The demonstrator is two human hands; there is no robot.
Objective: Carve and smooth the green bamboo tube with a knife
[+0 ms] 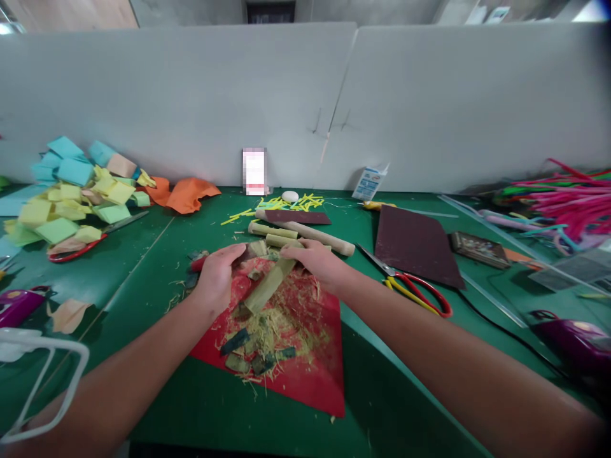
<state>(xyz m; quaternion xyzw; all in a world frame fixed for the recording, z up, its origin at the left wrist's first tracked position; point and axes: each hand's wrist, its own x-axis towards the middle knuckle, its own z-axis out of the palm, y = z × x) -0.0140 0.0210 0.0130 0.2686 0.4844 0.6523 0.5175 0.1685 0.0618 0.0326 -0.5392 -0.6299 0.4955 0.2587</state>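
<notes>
My right hand [317,261] has its fingers closed on the upper end of a pale green-yellow stalk piece [270,286], which slants down to the left over a red sheet [329,375]. Just left of the stalk is my left hand [218,273], thumb stretched towards the right; what its other fingers touch is hidden. Yellowish shavings [270,327] and several dark green chips [235,341] lie on the sheet below. Beyond my hands rest short bamboo-like pieces [273,229], a long pale rod [317,234] and a dark brown strip [303,217].
Red-handled scissors [415,286] and a brown sheet [413,245] lie at right, with pink strips [568,200] farther out. Folded paper pieces [71,197] and an orange cloth [186,194] are at left. A phone [254,170] leans on the grey partition [191,95].
</notes>
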